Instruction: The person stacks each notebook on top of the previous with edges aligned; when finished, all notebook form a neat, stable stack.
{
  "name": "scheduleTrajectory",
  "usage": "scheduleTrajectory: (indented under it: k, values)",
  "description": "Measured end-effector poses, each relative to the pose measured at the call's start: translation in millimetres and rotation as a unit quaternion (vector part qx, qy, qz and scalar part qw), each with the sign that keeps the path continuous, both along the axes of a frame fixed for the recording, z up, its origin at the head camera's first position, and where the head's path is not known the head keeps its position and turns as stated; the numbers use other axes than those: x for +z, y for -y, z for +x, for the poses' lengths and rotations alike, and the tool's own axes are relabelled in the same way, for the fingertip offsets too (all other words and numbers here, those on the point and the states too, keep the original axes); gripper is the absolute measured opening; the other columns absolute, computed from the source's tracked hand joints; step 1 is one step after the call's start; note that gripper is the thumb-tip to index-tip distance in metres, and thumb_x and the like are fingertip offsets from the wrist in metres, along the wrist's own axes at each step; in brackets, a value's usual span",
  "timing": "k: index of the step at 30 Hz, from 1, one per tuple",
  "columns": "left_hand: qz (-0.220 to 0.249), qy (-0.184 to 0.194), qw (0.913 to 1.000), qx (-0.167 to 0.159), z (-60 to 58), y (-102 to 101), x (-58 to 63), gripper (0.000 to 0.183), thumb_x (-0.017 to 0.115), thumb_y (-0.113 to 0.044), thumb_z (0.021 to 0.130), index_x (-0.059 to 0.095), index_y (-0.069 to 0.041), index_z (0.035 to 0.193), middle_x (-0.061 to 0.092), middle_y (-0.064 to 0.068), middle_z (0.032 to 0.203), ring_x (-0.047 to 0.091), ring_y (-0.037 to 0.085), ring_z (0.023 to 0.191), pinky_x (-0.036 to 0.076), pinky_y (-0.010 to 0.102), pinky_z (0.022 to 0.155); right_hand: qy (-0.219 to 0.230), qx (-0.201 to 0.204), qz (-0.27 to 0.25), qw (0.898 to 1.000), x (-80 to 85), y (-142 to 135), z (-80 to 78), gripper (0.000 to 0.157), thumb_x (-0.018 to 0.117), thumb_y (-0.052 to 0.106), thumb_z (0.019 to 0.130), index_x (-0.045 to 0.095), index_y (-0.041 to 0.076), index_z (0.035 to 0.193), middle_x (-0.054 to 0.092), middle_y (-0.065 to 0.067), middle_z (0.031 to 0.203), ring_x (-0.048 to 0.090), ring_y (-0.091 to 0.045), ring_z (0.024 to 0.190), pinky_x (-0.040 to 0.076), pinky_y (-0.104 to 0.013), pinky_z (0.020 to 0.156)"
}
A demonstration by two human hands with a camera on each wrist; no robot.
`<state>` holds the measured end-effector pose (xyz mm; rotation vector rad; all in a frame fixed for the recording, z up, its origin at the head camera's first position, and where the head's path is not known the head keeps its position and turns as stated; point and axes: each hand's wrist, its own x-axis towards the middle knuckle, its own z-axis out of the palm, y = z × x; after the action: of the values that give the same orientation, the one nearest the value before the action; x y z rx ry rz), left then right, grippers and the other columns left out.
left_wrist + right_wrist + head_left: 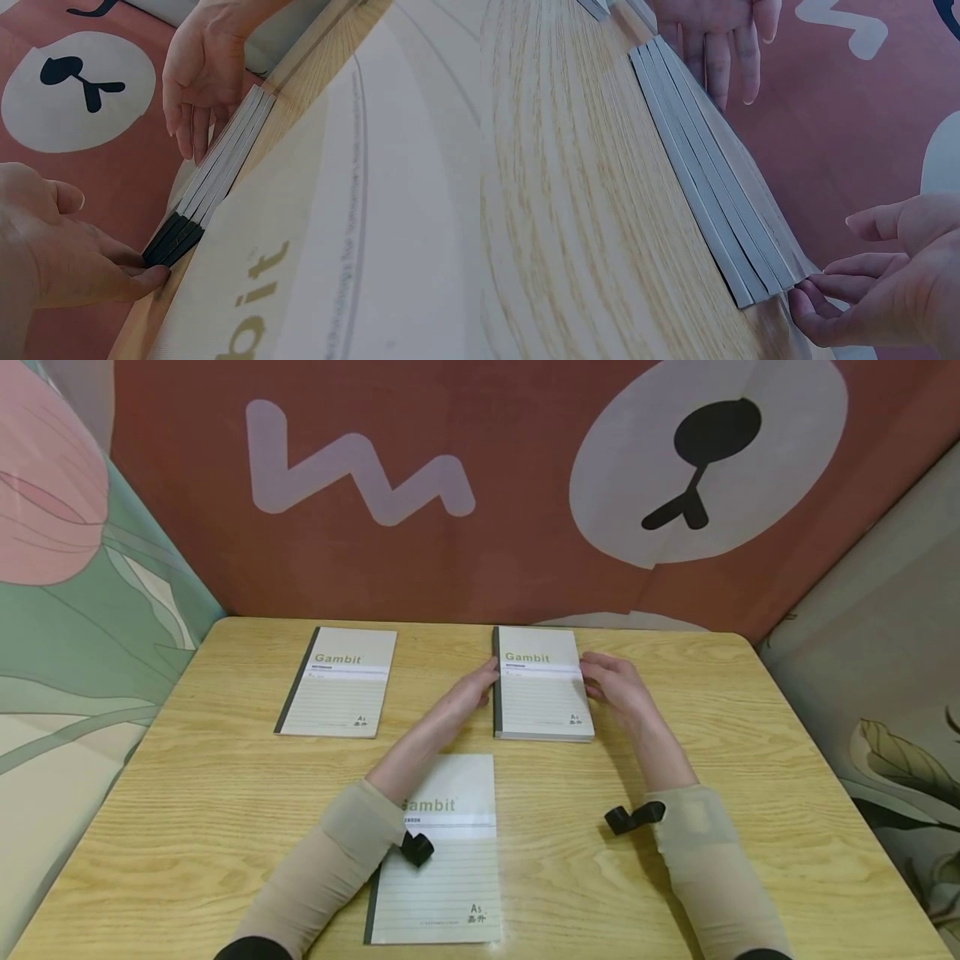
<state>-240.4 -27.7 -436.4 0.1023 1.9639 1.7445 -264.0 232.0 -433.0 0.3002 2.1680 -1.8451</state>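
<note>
A stack of several white notebooks (543,693) with dark spines lies flat at the back of the table, right of centre. My left hand (472,685) is at its spine side, fingertips touching the dark spines (174,238) near a corner. On the opposite side, my right hand (618,683) has its fingertips against the page edges (705,172). The right thumb stands apart from the stack. Neither hand covers the top cover, which reads "Gambit".
A single notebook (337,685) lies at the back left. Another notebook (442,877) lies near the front, partly hidden under my left forearm. Behind the wooden table (187,777) rises a red-brown wall (517,543) with cartoon shapes.
</note>
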Motion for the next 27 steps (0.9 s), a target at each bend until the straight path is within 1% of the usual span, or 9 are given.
scheduleTrajectory:
  k: [7, 13, 16, 17, 21, 24, 27]
  values:
    - [0.002, -0.002, 1.0000, -0.003, -1.1, -2.1, -1.0, 0.059, 0.028, -0.030, 0.111, 0.012, -0.018, 0.167, 0.005, -0.004, 0.176, 0.003, 0.016, 0.163, 0.018, 0.042, 0.133, 0.005, 0.004, 0.004, 1.000, 0.5, -0.1, 0.1, 0.060, 0.047, 0.019, 0.109, 0.025, 0.001, 0.162, 0.027, -0.010, 0.171, 0.038, -0.025, 0.152, 0.036, -0.036, 0.125]
    - [0.004, -0.007, 1.0000, -0.005, 0.1, -2.2, -1.7, 0.059, 0.028, -0.031, 0.111, 0.013, -0.017, 0.167, 0.006, -0.003, 0.176, 0.002, 0.016, 0.163, 0.016, 0.042, 0.133, 0.007, 0.010, -0.006, 1.000, -0.4, 0.2, 0.8, 0.061, 0.047, 0.019, 0.109, 0.024, 0.002, 0.163, 0.024, -0.009, 0.172, 0.035, -0.025, 0.154, 0.033, -0.038, 0.127]
    - [0.000, -0.002, 1.0000, -0.001, 0.6, -0.5, -0.5, 0.060, 0.028, -0.031, 0.111, 0.012, -0.019, 0.167, 0.005, -0.004, 0.176, 0.002, 0.016, 0.163, 0.016, 0.042, 0.134, 0.004, 0.016, -0.014, 1.000, -1.3, 0.7, 0.9, 0.060, 0.045, 0.018, 0.109, 0.023, 0.001, 0.162, 0.025, -0.010, 0.172, 0.034, -0.025, 0.154, 0.032, -0.038, 0.128]
    - [-0.003, 0.003, 1.0000, 0.003, 1.4, 0.4, 0.0, 0.060, 0.029, -0.032, 0.111, 0.012, -0.021, 0.167, 0.005, -0.004, 0.176, 0.005, 0.019, 0.163, 0.015, 0.045, 0.134, 0.004, 0.018, -0.018, 1.000, -1.3, 0.8, 1.0, 0.059, 0.045, 0.017, 0.109, 0.023, 0.001, 0.162, 0.025, -0.010, 0.172, 0.034, -0.025, 0.154, 0.032, -0.038, 0.128]
    - [0.006, 0.009, 0.9999, 0.013, 0.6, 3.4, 2.8, 0.059, 0.030, -0.035, 0.110, 0.015, -0.023, 0.167, 0.008, -0.004, 0.176, 0.013, 0.023, 0.163, 0.017, 0.046, 0.133, -0.001, 0.019, -0.035, 0.999, 0.8, -2.4, 3.3, 0.062, 0.042, 0.017, 0.110, 0.017, 0.002, 0.164, 0.022, -0.014, 0.172, 0.031, -0.026, 0.155, 0.029, -0.040, 0.130]
    - [0.026, 0.012, 0.9992, 0.028, -0.3, 8.3, 8.2, 0.060, 0.032, -0.035, 0.110, 0.018, -0.022, 0.166, 0.016, 0.001, 0.175, 0.021, 0.026, 0.161, 0.020, 0.046, 0.132, -0.012, 0.013, -0.039, 0.999, 5.0, -5.3, 7.3, 0.063, 0.042, 0.018, 0.110, 0.014, 0.004, 0.165, 0.020, -0.017, 0.172, 0.028, -0.029, 0.157, 0.028, -0.044, 0.130]
    - [0.032, 0.012, 0.9984, 0.044, 0.5, 17.8, 16.7, 0.060, 0.036, -0.035, 0.110, 0.020, -0.023, 0.166, 0.026, 0.005, 0.172, 0.030, 0.028, 0.157, 0.023, 0.046, 0.132, -0.036, 0.007, -0.023, 0.999, 10.9, -5.8, 14.3, 0.062, 0.042, 0.019, 0.110, 0.017, 0.005, 0.164, 0.018, -0.019, 0.172, 0.026, -0.033, 0.158, 0.028, -0.048, 0.130]
